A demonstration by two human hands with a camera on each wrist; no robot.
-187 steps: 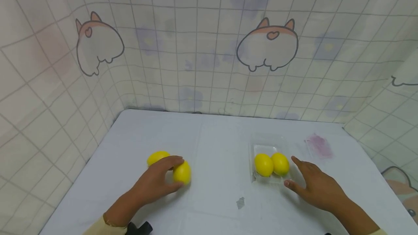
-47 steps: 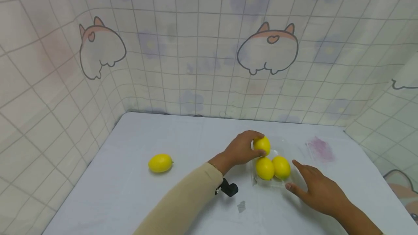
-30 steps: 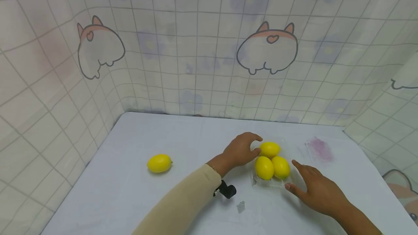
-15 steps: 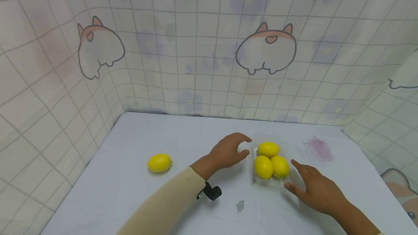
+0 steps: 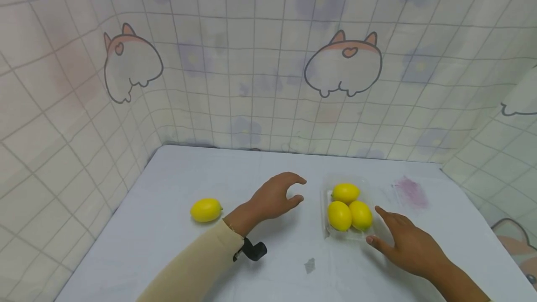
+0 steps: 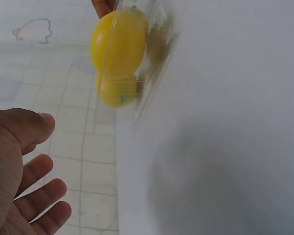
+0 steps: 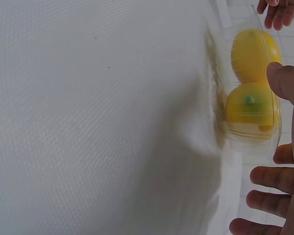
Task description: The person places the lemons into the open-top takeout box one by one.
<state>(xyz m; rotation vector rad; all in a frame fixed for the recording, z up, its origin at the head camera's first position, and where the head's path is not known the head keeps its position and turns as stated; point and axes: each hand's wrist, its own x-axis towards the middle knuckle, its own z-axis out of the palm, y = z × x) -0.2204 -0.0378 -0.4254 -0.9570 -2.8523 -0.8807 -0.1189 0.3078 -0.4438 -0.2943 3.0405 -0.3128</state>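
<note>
Three yellow lemons sit in a clear plastic tray [image 5: 326, 227] right of centre: a back lemon [image 5: 346, 193], a front left lemon [image 5: 339, 216] and a front right lemon [image 5: 361, 215]. A fourth, single lemon [image 5: 206, 210] lies on the table at the left. My left hand [image 5: 272, 197] is over the table between that lemon and the tray, its fingers relaxed and apart, holding nothing. My right hand [image 5: 404, 241] stays beside the tray's right side, fingers spread, thumb near the front right corner. In the right wrist view, its thumb [image 7: 284, 81] overlaps the tray's rim.
The white table [image 5: 260, 264] bears a small grey patch [image 5: 309, 265] in front of the tray and a pink smudge [image 5: 411, 192] at the back right. A black device [image 5: 254, 250] is strapped on my left wrist. Grid-patterned cloth [image 5: 268, 83] encloses the table's back and sides.
My left hand carried a lemon from the left into the tray, let it go at the back, and has since drawn away leftward. The right hand has hardly moved.
</note>
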